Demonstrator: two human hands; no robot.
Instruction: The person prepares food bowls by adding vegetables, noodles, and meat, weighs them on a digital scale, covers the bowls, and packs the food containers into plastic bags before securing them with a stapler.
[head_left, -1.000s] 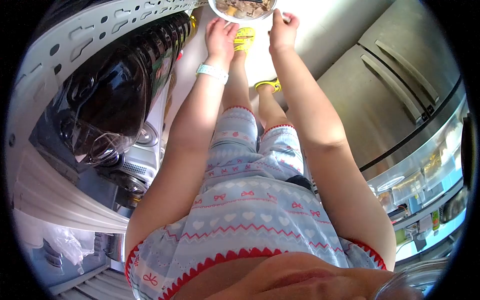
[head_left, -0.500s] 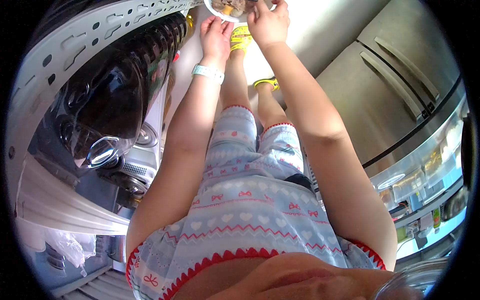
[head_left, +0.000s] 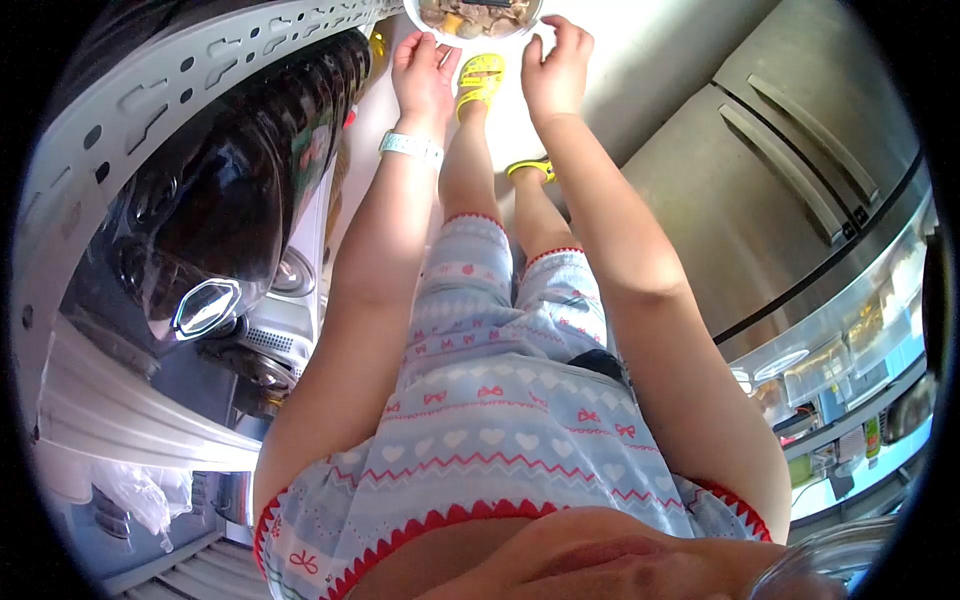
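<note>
A white bowl (head_left: 492, 38) of food sits at the top edge of the view, its far part cut off. Brownish meat-like pieces (head_left: 490, 20) and an orange-yellow chunk (head_left: 453, 22) are in it, with a dark object (head_left: 486, 3) over them that I cannot make out fully. My left hand (head_left: 424, 80), below a pale patterned wristband (head_left: 411, 147), has its fingers apart at the bowl's near left rim; whether they touch it is unclear. On the right side, my right hand (head_left: 558, 72) is open beside the rim, thumb and fingers apart.
A steel refrigerator (head_left: 740, 190) stands on the right. To the left are a white perforated metal rack (head_left: 145, 105) and a large dark glossy appliance or container (head_left: 215, 190). Yellow sandals (head_left: 480, 85) are on my feet below the hands.
My right hand has moved right, off the bowl's near right rim, and its fingers have opened. The left hand and the bowl have shifted slightly left.
</note>
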